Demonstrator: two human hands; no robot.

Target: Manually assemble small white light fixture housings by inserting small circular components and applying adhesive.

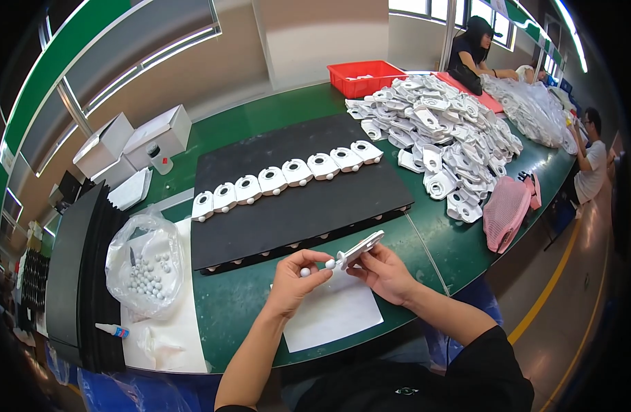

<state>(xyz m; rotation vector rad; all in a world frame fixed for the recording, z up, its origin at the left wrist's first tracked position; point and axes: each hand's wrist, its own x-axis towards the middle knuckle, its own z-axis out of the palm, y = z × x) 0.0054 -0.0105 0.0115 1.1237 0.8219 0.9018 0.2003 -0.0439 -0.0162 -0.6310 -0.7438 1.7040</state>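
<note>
Above a white paper sheet, my right hand grips a flat white plastic part, tilted with one end toward my left hand. My left hand pinches a small white ball between thumb and fingertips, right at the end of that part. Whether the two touch I cannot tell. A second white ball sits within the curl of the left fingers. Beyond my hands, a row of similar white parts with round dark-ringed holes lies across a black board, little balls at their near ends.
Left of the board is a clear plastic bag of white balls, with a small glue bottle nearby. A large heap of white parts, a red bin and a pink mesh pouch are rightward. Other people work farther off.
</note>
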